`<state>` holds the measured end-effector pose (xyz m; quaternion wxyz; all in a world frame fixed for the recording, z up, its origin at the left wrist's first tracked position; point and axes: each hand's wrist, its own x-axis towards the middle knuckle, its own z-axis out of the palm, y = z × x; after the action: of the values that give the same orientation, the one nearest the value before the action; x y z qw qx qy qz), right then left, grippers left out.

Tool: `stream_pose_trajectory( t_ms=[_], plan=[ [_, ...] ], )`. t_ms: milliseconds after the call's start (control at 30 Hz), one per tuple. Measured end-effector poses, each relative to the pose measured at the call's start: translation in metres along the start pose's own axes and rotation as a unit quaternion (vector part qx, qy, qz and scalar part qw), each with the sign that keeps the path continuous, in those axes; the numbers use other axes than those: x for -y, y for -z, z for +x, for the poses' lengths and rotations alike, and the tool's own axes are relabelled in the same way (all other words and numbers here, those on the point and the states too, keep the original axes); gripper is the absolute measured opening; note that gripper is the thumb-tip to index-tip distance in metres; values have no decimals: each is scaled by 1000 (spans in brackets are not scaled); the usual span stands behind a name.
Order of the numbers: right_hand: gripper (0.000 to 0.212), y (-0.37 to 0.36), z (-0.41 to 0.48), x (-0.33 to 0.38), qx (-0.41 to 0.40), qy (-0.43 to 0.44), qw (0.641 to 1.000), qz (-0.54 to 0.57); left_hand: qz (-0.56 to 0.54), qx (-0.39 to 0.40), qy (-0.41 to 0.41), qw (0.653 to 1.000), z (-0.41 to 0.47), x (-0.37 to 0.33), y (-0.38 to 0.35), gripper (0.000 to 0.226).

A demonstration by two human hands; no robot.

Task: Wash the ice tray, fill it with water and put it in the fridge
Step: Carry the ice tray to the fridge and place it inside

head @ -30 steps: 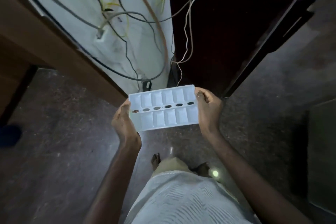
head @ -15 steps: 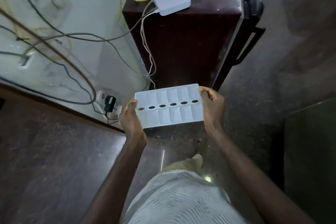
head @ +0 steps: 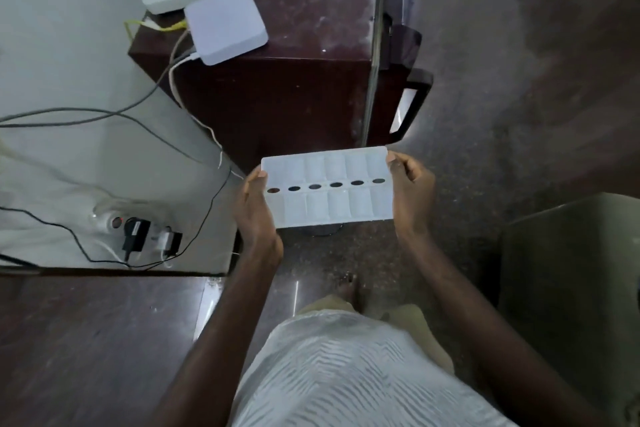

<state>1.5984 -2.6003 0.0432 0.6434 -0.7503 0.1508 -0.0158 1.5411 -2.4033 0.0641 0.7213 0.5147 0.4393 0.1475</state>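
You have swung round toward the fridge (head: 304, 87) over the last second: a moment ago its dark maroon cabinet sat off at the upper right, and now its top and side fill the upper middle, with the door handle (head: 408, 94) just beyond the far right corner of the ice tray (head: 329, 191). Your grip has not changed across those moments. Your left hand (head: 256, 211) is clamped on the tray's left short edge, thumb on the rim, and your right hand (head: 412, 191) pinches the right short edge the same way, so the tray hangs level in the air in front of you, over the floor and touching nothing else.

My read is that washing and filling lie behind you and only the fridge step is left; whether the cells hold water I cannot tell from here. To pull that handle you will need to free one hand, and a tray held by one end can tip.

The tray is white, matt moulded plastic: two rows of rounded rectangular cells with a line of dark oval holes along the middle. The fridge top is glossy and scuffed, carrying two smooth white boxes (head: 225, 24) at its back left corner, cables trailing down the wall. The floor (head: 467, 218) is dark speckled stone
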Motion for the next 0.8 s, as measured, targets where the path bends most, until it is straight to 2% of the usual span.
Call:
stream_pose_trajectory(
  t_ms=[233, 433, 800],
  plan=[
    [18, 48, 51, 9, -21, -11, 1000, 15, 76, 75, -32, 994, -6, 3, -71, 23],
    [16, 126, 143, 10, -39, -31, 999, 9, 121, 149, -59, 980, -20, 34, -184, 28],
    [19, 260, 308, 12, -38, -24, 999, -10, 113, 141, -57, 982, -62, 87, -376, 25]
  ],
)
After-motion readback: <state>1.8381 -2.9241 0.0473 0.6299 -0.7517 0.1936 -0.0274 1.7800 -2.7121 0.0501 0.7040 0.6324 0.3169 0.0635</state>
